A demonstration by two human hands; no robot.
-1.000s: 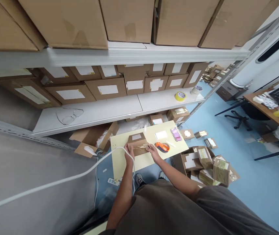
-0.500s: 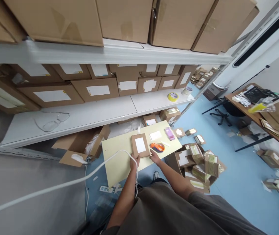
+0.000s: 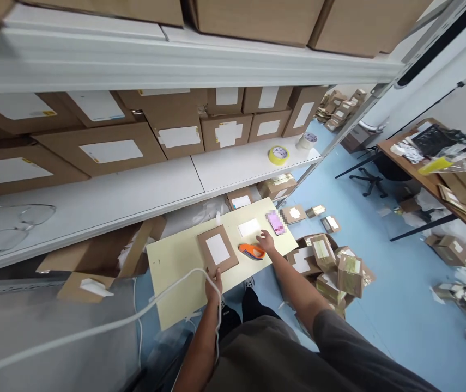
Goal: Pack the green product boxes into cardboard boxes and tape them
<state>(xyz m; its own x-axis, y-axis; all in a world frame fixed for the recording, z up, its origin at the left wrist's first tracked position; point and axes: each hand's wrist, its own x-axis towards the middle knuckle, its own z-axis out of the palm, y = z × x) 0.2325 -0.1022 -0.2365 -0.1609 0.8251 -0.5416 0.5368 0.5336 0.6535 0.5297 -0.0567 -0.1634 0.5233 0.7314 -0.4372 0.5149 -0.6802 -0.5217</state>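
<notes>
A small brown cardboard box [image 3: 217,250] with a white label on top lies flat on the pale yellow table [image 3: 175,272]. My left hand [image 3: 213,278] grips its near edge. My right hand [image 3: 266,240] reaches out over the table, just right of the orange tape dispenser [image 3: 251,251] and near a loose white label [image 3: 249,227]. Its fingers look spread and hold nothing. A small purple item [image 3: 275,222] lies at the table's far right corner.
White shelves [image 3: 134,190] hold rows of labelled cardboard boxes [image 3: 110,155], a yellow tape roll [image 3: 277,154] and clear glasses [image 3: 7,226]. Several taped small boxes [image 3: 339,269] are piled on the blue floor at right. An open carton [image 3: 102,261] sits under the shelf. A white cable [image 3: 94,326] runs to my left wrist.
The box was tipped on its side between both hands; it now lies flat, label up. My right hand has left it and moved right, past the tape dispenser. The camera tilted down.
</notes>
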